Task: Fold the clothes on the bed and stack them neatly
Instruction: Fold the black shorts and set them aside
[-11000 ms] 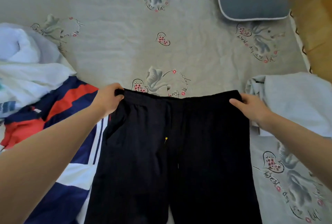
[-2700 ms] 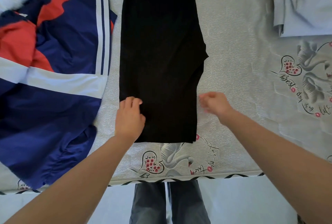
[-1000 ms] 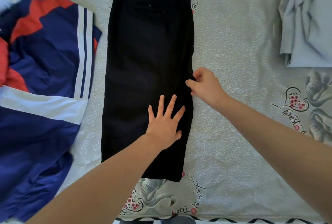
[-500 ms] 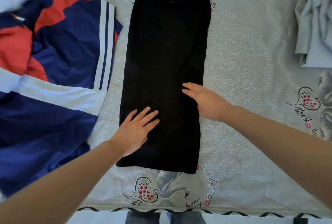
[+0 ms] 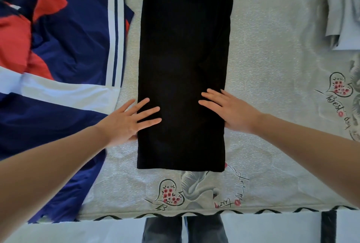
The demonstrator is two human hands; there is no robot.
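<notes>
Nearest, at six o'clock, the person's grey trouser legs (image 5: 185,231) stand just beyond the zigzag-trimmed edge of the bed (image 5: 272,67). Its pale sheet carries heart-and-swan prints, one right at the near edge. Further in, at the centre, black trousers (image 5: 183,67) lie folded lengthwise into one long strip running from near six o'clock up out of view at twelve, with the hem end closest. Both hands lie flat on the lower part of that strip. At eight o'clock of it, the left hand (image 5: 124,124) has its fingers straight and slightly spread, fingertips over the strip's left edge and palm partly on the sheet, gripping nothing. At four o'clock, the right hand (image 5: 231,112) likewise has straight fingers laid across the right edge, holding nothing. Filling nine to eleven o'clock, a navy, red and white garment (image 5: 58,48) lies spread and unfolded, just beside the trousers. Farthest, at two o'clock, a pale grey garment (image 5: 342,9) lies folded, well apart from them.
</notes>
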